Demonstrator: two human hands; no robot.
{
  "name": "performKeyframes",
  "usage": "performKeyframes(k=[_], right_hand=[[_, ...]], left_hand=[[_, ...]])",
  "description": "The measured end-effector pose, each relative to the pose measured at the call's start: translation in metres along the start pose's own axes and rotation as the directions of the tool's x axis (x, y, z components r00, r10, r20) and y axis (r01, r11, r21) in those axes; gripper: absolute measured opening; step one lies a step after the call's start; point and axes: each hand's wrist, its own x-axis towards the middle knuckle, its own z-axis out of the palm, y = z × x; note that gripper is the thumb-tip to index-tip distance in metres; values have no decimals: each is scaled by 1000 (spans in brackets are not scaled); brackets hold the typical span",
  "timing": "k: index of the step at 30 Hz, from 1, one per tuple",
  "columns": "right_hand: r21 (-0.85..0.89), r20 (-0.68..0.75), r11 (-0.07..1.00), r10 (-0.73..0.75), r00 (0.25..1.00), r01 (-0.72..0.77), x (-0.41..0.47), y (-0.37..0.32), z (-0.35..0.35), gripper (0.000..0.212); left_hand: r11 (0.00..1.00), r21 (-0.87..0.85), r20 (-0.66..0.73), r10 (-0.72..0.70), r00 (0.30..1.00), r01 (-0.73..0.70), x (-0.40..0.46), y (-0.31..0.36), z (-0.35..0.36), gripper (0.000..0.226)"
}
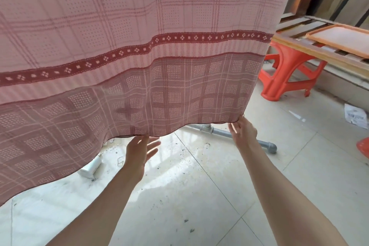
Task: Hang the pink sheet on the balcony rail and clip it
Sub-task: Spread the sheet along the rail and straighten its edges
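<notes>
The pink sheet (139, 36), checked with a dark red patterned band, hangs in front of me and fills the upper left of the view. Its top and whatever carries it are out of frame. My left hand (140, 151) is below the sheet's bottom hem with straight, spread fingers whose tips touch the hem. My right hand (242, 133) reaches up to the sheet's lower right corner, its fingertips at the hem; whether they pinch the cloth is unclear. No clip is visible.
A grey pipe (239, 136) lies on the pale tiled floor behind the sheet. A red plastic stool (287, 74) stands at right under a wooden bench (319, 54) bearing an orange tray (339, 40). A white bottle (91, 168) lies on the floor.
</notes>
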Motion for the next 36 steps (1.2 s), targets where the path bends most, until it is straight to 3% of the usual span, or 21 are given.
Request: performKeyframes(k=[3, 5, 7, 10, 15, 18, 22, 23, 27, 31, 36], right_hand=[[-378, 8, 925, -32, 999, 32, -32, 10, -3, 30], [-668, 0, 743, -48, 999, 35, -58, 9, -7, 46], [-858, 60, 506, -65, 996, 84, -91, -4, -6, 55], [-942, 144, 306, -4, 990, 138, -149, -53, 12, 64], [-940, 312, 134, -30, 950, 313, -243, -182, 71, 67], [-930, 337, 129, -76, 939, 344, -293, -278, 107, 68], [-911, 350, 172, -155, 924, 374, -357, -407, 138, 66], [-910, 346, 186, -154, 925, 372, -373, -435, 144, 66], [-893, 356, 227, -170, 919, 388, -417, -524, 158, 66], [-882, 386, 226, -159, 909, 414, -428, -586, 174, 64], [-849, 439, 247, -161, 884, 467, -403, -627, 198, 62]], left_hand=[[989, 117, 103, -103, 989, 91, -6, -7, -15, 28], [929, 362, 136, -135, 981, 77, -13, -2, -18, 34], [776, 631, 200, -141, 969, -17, -30, 12, -20, 39], [416, 831, 428, -55, 902, -369, -69, 62, -14, 50], [128, 751, 647, 48, 761, -648, -142, 204, 31, 75], [-27, 649, 757, 123, 642, -760, -176, 295, 66, 69], [-147, 642, 766, 165, 621, -752, -232, 409, 122, 40], [-157, 630, 776, 158, 611, -760, -252, 433, 133, 43], [-7, 668, 732, 186, 655, -744, -343, 525, 176, 89], [6, 623, 769, 180, 614, -782, -381, 573, 216, 64], [-48, 617, 760, 297, 578, -786, -371, 617, 263, 74]])
